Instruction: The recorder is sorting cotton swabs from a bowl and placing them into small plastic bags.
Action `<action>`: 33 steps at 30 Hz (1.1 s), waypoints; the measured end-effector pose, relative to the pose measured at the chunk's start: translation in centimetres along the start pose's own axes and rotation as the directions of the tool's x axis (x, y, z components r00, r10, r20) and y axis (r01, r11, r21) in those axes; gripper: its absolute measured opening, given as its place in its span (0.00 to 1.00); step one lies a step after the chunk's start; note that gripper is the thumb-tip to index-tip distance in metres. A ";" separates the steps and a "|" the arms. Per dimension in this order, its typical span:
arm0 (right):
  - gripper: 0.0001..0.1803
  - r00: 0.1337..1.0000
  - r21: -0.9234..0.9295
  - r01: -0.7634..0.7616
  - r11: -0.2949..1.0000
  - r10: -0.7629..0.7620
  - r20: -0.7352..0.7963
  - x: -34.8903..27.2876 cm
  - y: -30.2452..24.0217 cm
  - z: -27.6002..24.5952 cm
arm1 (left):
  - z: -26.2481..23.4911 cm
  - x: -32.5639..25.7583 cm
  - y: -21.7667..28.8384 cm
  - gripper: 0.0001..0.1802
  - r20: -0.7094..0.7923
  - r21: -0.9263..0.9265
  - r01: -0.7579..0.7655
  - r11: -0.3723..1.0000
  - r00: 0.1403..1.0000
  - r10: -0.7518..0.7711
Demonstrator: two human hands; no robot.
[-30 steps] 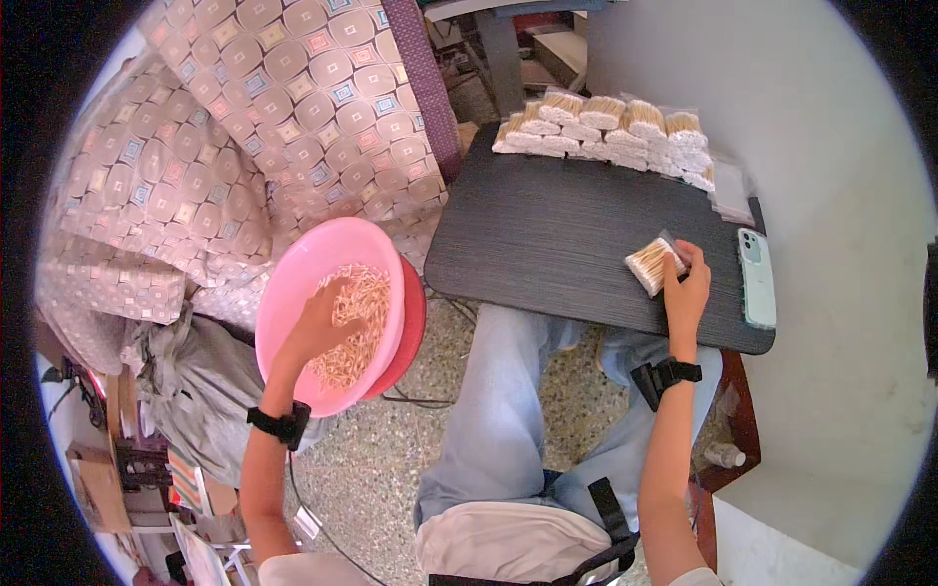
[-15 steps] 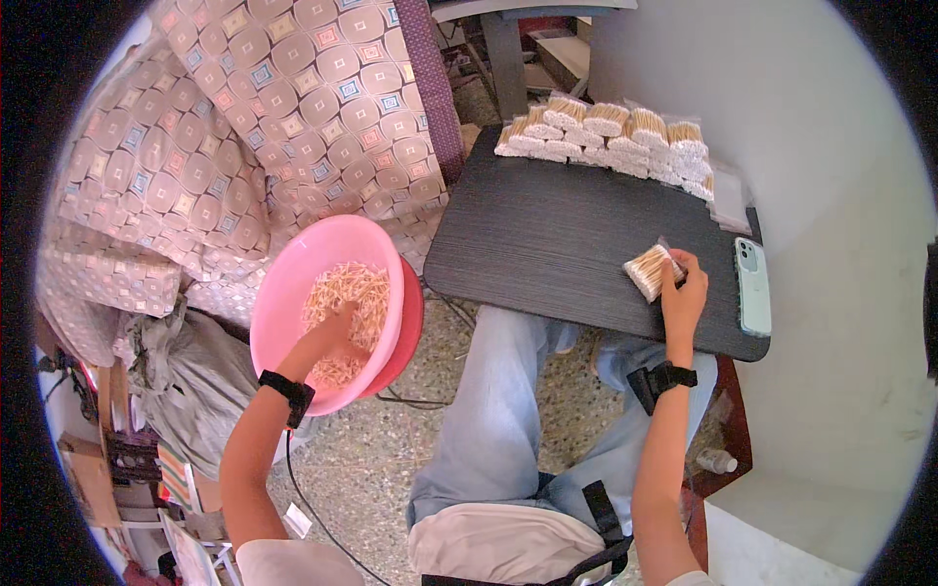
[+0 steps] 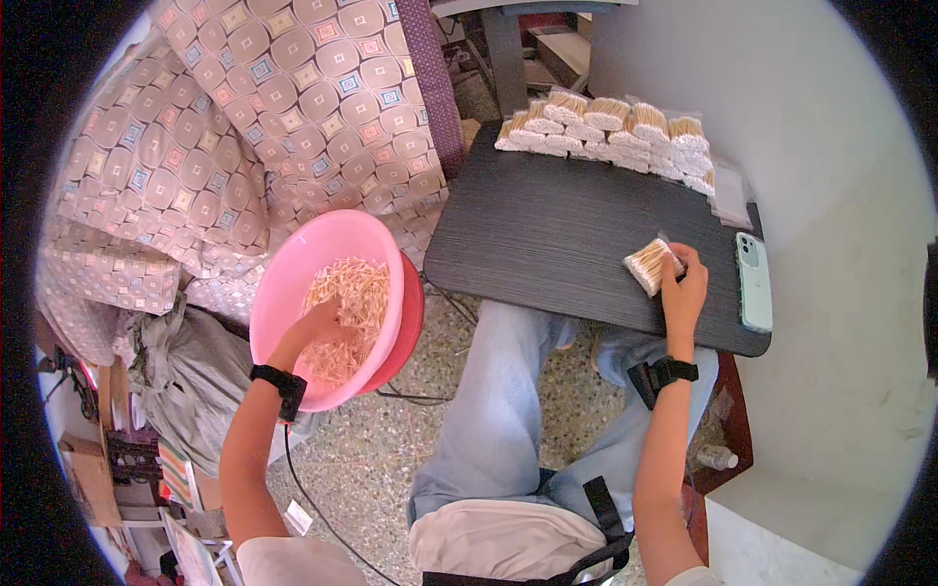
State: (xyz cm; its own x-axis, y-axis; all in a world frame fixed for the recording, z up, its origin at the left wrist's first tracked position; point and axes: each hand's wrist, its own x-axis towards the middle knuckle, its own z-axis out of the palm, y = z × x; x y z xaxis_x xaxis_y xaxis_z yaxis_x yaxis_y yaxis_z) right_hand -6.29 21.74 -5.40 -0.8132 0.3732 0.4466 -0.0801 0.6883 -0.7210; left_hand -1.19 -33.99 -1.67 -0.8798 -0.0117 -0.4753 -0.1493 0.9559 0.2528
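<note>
Loose cotton swabs [image 3: 360, 293] fill the bottom of a pink basin [image 3: 283, 264] on the left. My left hand [image 3: 318, 327] reaches down among them, and its fingertips are lost in the swabs, so I cannot see whether it grips any. On the black table, my right hand [image 3: 687, 278] is closed around one side of a small clear bag of cotton swabs [image 3: 649, 266]. The bag lies tilted near the table's front edge, its white tips toward the left.
Filled swab bags [image 3: 606, 132] are stacked along the back of the black table [image 3: 547, 225]. Flat clear bags [image 3: 730, 195] lie at its right corner, above a pale green phone [image 3: 752, 283]. A red stool-like base [image 3: 410, 322] supports the basin. A wall borders the right side.
My left hand has shifted slightly up and to the left within the basin, among the swabs. My right hand keeps its hold on the bag in nearly the same place.
</note>
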 end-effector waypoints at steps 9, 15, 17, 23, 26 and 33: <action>0.11 1.000 0.023 0.000 1.000 0.000 0.013 -0.3 -0.9 0.4 | -1.7 -1.6 -4.4 0.24 -0.195 -0.200 -0.223 0.954 0.963 0.185; 0.10 1.000 0.015 0.013 1.000 -0.013 0.003 -0.1 -0.7 0.3 | -4.0 -4.3 -0.9 0.18 -0.170 -0.278 -0.030 0.960 0.985 -0.019; 0.10 1.000 0.018 0.015 1.000 -0.015 0.002 -0.2 -0.7 0.5 | -4.5 -4.9 -1.1 0.16 -0.221 -0.271 -0.127 0.954 0.973 0.067; 0.10 1.000 0.006 0.027 1.000 -0.027 0.015 -0.1 -0.4 0.2 | -6.2 -5.9 -0.9 0.08 -0.361 -0.153 -0.270 0.951 0.911 0.201; 0.11 0.999 0.003 0.016 1.000 -0.016 0.028 0.0 -0.3 0.1 | -6.9 -6.3 -1.1 0.07 -0.410 -0.163 -0.284 0.945 0.890 0.197; 0.11 1.000 -0.001 -0.005 1.000 0.005 0.010 -0.2 -0.3 0.2 | -7.8 -6.8 -0.7 0.04 -0.418 -0.232 -0.261 0.937 0.896 0.146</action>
State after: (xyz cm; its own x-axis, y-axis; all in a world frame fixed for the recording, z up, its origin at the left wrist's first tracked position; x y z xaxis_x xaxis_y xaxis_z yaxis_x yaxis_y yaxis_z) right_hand -6.29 21.32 -5.39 -0.8193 0.3706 0.4376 -0.0754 0.6869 -0.7228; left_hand 1.36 -36.82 7.92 -0.9993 0.0065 -0.0365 -0.0149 0.8309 0.5563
